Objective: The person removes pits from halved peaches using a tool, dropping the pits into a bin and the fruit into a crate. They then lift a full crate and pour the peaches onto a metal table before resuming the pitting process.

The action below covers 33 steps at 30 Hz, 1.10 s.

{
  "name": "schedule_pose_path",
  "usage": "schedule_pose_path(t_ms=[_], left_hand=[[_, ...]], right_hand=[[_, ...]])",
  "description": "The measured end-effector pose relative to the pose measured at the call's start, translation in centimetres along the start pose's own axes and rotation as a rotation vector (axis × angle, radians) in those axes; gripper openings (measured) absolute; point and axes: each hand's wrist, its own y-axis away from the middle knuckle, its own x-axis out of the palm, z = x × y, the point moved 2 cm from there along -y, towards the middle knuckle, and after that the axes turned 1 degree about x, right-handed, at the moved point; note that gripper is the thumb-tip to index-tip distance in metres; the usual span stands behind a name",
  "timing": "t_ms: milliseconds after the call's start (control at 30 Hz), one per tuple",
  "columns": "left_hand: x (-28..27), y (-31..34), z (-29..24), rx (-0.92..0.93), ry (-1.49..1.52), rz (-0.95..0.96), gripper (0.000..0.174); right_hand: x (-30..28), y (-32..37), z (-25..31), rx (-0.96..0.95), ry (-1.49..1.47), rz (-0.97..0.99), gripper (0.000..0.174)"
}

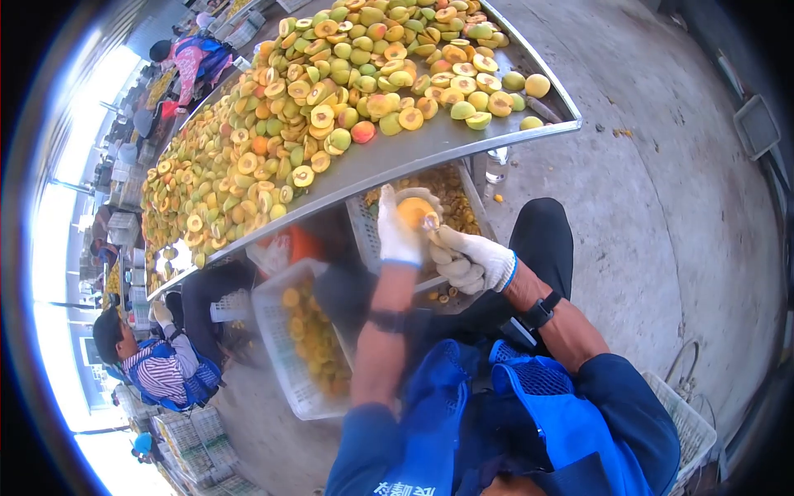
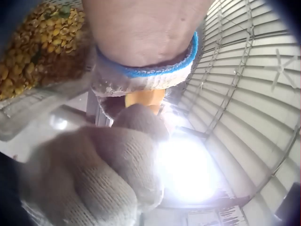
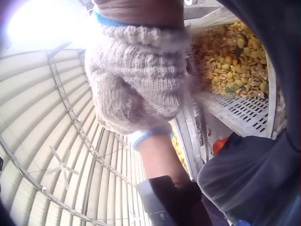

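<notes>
In the head view my gloved left hand (image 1: 399, 231) holds an orange-yellow peach (image 1: 415, 212) up in front of the crate, its fingers round the far side. The peach is blurred. My gloved right hand (image 1: 468, 259) meets it from the right, fingers curled round a small tool (image 1: 431, 221). Only the tool's shiny tip shows, right at the fruit; I cannot tell its kind. A sliver of the peach (image 2: 146, 97) appears below the blue cuff in the left wrist view. The right wrist view has the right glove (image 3: 134, 80) covering most of the left hand.
A metal-edged table (image 1: 463, 147) heaped with halved peaches (image 1: 322, 116) slopes across the back. Beneath it stands a crate (image 1: 364, 236) of stones and scraps. Another white crate (image 1: 273, 351) holds yellow pieces at my left. A person (image 1: 165, 364) sits farther left.
</notes>
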Motion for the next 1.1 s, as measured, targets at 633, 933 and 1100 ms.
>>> schedule_pose_path(t_ms=[633,933,1100], left_hand=[[-20.4,15.0,-19.7,0.417,-1.479,-1.038,0.04],[-13.4,-5.3,-23.7,0.416,-1.393,-0.57,0.046],[-7.6,-19.0,-26.6,0.539,-1.259,-0.403,0.062]], right_hand=[[7.0,0.2,12.9,-0.206,1.39,-1.232,0.029],[4.2,1.2,29.8,-0.484,1.384,-1.487,0.037],[-0.6,-0.1,41.1,-0.588,1.695,-1.643,0.045]])
